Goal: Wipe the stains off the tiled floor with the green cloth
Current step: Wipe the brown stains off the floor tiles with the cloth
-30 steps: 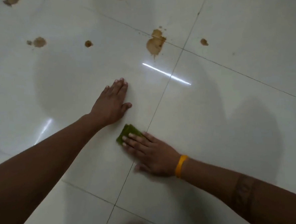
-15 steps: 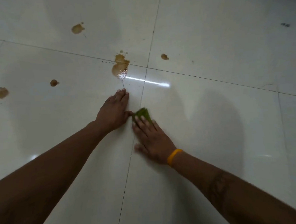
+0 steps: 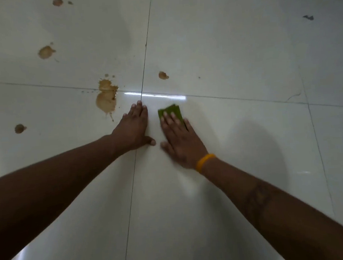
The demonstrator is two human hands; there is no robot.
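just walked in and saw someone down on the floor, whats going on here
A person is wiping brown stains off a white tiled floor. The right hand presses a green cloth flat on the tile, fingers straight. The left hand rests flat beside it for support. The cloth lies on clean tile just now. Several stains remain: a large splash beyond the left hand, a small spot ahead of the cloth, and others farther left.

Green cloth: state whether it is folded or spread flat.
Cannot tell: the right hand presses flat on the green cloth, hiding most of it; only a small corner shows.
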